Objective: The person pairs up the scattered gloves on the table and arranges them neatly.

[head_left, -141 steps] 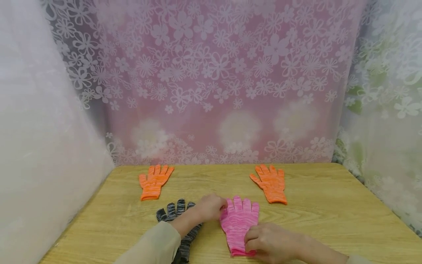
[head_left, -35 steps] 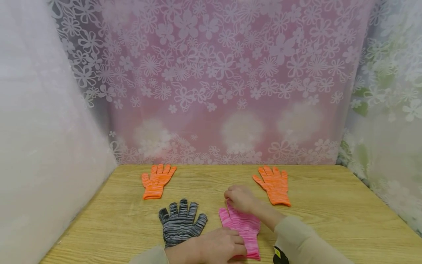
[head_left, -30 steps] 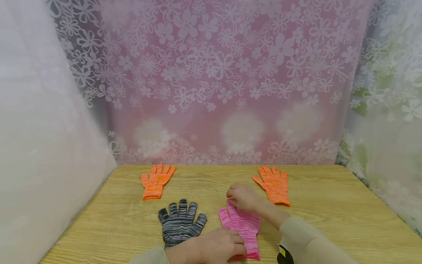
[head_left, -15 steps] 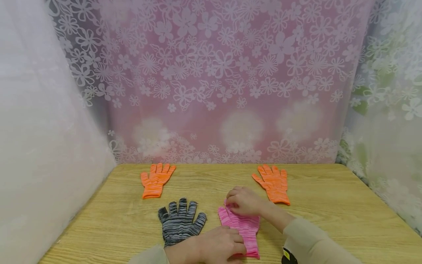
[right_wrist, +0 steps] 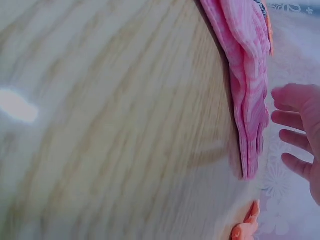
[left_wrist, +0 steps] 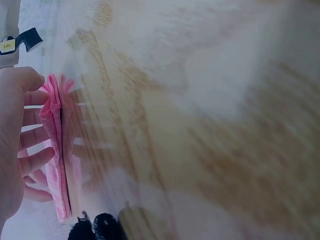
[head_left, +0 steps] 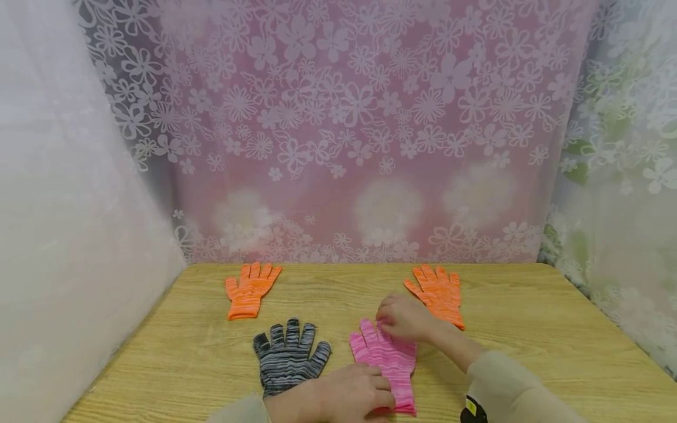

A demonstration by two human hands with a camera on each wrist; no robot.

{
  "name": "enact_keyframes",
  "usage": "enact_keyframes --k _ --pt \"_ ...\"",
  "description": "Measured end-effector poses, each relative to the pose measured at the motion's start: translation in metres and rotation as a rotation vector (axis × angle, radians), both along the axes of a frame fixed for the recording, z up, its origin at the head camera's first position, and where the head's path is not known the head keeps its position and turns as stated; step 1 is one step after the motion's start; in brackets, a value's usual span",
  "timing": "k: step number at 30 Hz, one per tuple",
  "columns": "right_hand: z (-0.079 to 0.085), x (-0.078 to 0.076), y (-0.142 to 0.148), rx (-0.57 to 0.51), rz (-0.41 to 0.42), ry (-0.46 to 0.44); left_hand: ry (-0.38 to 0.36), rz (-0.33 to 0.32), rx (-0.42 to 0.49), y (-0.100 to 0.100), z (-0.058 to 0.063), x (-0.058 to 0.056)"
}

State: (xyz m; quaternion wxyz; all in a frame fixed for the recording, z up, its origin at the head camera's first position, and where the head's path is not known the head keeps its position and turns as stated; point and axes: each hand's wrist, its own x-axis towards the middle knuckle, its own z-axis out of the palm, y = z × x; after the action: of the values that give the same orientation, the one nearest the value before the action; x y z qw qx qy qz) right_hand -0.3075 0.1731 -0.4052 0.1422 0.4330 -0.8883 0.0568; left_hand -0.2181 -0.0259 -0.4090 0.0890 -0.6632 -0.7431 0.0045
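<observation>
A pink striped knit glove (head_left: pixel 388 358) lies flat, fingers pointing to the table's far side. My left hand (head_left: pixel 354 390) rests at its cuff end; in the left wrist view the left hand's spread fingers (left_wrist: pixel 35 160) lie against the pink glove (left_wrist: pixel 56 175). My right hand (head_left: pixel 404 317) is over the glove's fingertips, hiding some of them. In the right wrist view my right hand (right_wrist: pixel 302 130) has loosely bent fingers with nothing between them, close to the pink glove (right_wrist: pixel 245 75). Left of it lies a grey-black striped glove (head_left: pixel 288 364), its cuff hidden by my left arm.
Two orange gloves lie at the back of the wooden table (head_left: pixel 174 364): one orange glove (head_left: pixel 251 294) at left, the other orange glove (head_left: pixel 439 291) at right, just behind my right hand. A pink flowered curtain (head_left: pixel 359 147) hangs behind, with pale sheets at both sides.
My hands were the other way round on the glove several seconds ago, left at its fingers, right at its cuff. In the last half second my right hand shifts right along the fingertips.
</observation>
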Motion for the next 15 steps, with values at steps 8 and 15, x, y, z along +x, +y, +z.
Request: enact_keyframes --k 8,15 --pt "-0.0014 0.0026 0.0035 0.053 -0.043 -0.067 0.023 -0.008 0.009 0.0003 -0.0011 -0.0004" --pt "-0.0046 0.001 0.0062 0.019 -0.033 -0.127 0.026 -0.016 0.033 -0.0002 -0.0041 -0.0015"
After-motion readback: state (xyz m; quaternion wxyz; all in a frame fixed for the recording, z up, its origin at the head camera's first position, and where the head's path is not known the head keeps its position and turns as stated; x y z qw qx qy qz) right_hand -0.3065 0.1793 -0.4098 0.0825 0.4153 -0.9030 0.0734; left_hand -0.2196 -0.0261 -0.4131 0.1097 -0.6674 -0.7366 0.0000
